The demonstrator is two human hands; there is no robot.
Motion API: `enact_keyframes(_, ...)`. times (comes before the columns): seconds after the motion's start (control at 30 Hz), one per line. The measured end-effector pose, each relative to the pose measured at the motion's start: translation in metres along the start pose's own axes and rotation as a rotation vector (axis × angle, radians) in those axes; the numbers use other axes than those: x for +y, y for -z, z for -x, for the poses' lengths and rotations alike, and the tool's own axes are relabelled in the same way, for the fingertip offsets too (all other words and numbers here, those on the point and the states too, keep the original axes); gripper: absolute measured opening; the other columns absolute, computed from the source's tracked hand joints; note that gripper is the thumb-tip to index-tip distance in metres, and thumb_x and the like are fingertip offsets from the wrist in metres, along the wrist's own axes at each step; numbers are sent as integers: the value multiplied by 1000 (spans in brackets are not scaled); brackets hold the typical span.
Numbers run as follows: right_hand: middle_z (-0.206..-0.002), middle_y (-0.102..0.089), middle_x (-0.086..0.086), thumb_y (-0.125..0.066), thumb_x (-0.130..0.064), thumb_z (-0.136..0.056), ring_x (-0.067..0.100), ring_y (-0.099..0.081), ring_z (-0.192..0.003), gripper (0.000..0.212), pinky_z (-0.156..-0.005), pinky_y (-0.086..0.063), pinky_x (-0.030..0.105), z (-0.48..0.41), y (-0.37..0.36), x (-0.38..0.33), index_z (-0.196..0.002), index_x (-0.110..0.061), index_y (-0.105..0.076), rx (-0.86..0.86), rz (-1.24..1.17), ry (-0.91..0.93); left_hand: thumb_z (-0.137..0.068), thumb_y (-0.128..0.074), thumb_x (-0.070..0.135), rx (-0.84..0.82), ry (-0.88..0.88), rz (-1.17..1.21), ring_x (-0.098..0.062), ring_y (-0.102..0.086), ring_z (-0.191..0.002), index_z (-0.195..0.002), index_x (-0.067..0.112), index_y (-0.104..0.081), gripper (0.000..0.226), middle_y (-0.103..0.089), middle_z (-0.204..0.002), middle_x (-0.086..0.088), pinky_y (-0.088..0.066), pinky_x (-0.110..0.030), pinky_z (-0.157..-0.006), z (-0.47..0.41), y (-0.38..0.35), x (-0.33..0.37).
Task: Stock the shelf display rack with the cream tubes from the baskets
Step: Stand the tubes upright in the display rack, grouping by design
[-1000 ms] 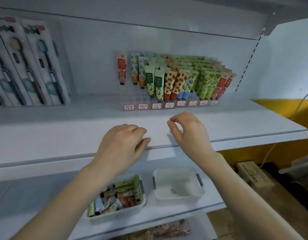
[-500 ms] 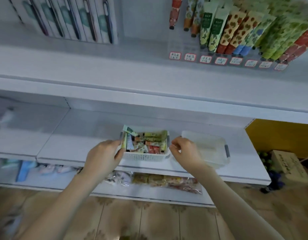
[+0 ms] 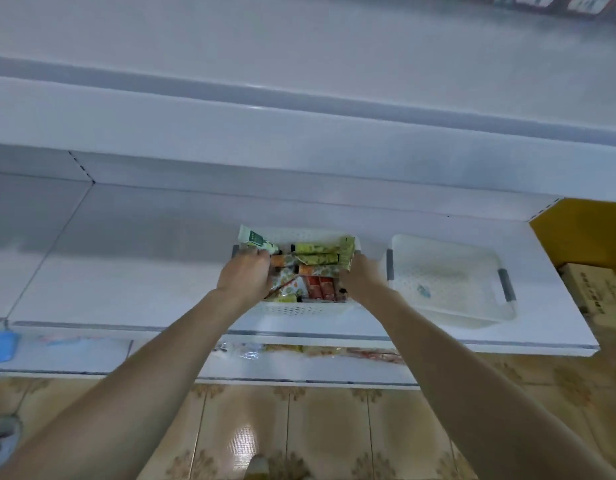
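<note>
Both hands are reached down into the white perforated basket [image 3: 299, 310]. It is set near the front of the lower shelf [image 3: 126, 271], presumably so that it can be got at easily from in front. The cream tubes [image 3: 317, 258] are heaped loosely in it, with green, orange and red ones crossed over each other. 1 green-and-white tube [image 3: 254, 239] is propped up over the back left corner of the rim.

The left hand [image 3: 246, 275] is laid over the left end of the heap, with its fingers bent down just below that propped tube. Whether anything is clamped by them cannot be told. The right hand [image 3: 360, 277] is pushed in at the right end, and its fingertips are hidden behind pale green tubes, so its grip cannot be told either. With 2 hands at opposite ends, it is judged that several tubes are being gathered at once, or that the heap is being sorted through.

A 2nd basket [image 3: 472, 315] is placed just beside the 1st on the right. No tubes are held in it, so it is judged to be finished with. Of the display rack, only a strip of small labels [image 3: 583, 1] is seen at the top right edge, on the upper shelf [image 3: 299, 36], well apart from the hands.

The step in hand is judged to be the picking, and a lift to the upper shelf is needed next. Smooth, rounded tubes may be dropped if too many are taken together.
</note>
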State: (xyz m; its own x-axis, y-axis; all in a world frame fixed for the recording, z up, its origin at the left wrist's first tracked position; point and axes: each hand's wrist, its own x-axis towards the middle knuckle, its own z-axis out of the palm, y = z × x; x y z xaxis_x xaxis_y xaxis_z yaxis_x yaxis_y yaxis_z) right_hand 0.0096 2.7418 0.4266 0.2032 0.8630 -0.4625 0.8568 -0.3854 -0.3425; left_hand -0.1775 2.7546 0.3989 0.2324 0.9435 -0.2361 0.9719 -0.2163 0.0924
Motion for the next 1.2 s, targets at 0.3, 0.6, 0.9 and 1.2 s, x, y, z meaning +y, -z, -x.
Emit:
enact_keyframes(0.3,-100,-59,14,-42,5,-91,26,-53,-82,21,-65,-39,26,-40,-16,1,-103,-6,-56,91,100,18,-94,-54,30,-40,-246,58,-26,-43,-117,-128,6,-43,43,-46,-126,-10,-40,-32,-83,-88,-33,48)
enact_keyframes(0.6,-115,-61,13,-44,-7,-95,28,-59,-105,22,-78,-47,29,-51,-47,11,-111,-4,-59,6,109,-1,-91,-53,30,-49,-335,-305,-31,-45,-114,-129,1,-39,50,-44,-127,-17,-40,-33,-91,-112,-65,67)
enact_keyframes(0.9,-119,-59,12,-46,-10,-94,30,-58,-108,40,-85,-49,37,-63,-60,7,-131,-5,-34,35,-148,-174,-79,-70,38,-53,-349,-271,-29,-43,-115,-124,3,-46,62,-44,-127,-15,-40,-33,-95,-124,-72,66)
enact_keyframes(1.2,-93,-59,7,-60,-9,-85,19,-57,-76,28,-51,-45,23,-51,-40,23,-107,-8,-42,128,-496,-63,-88,-57,14,-110,-345,-356,-26,-51,-113,-130,4,-40,46,-49,-126,-14,-44,-30,-89,-125,-71,67)
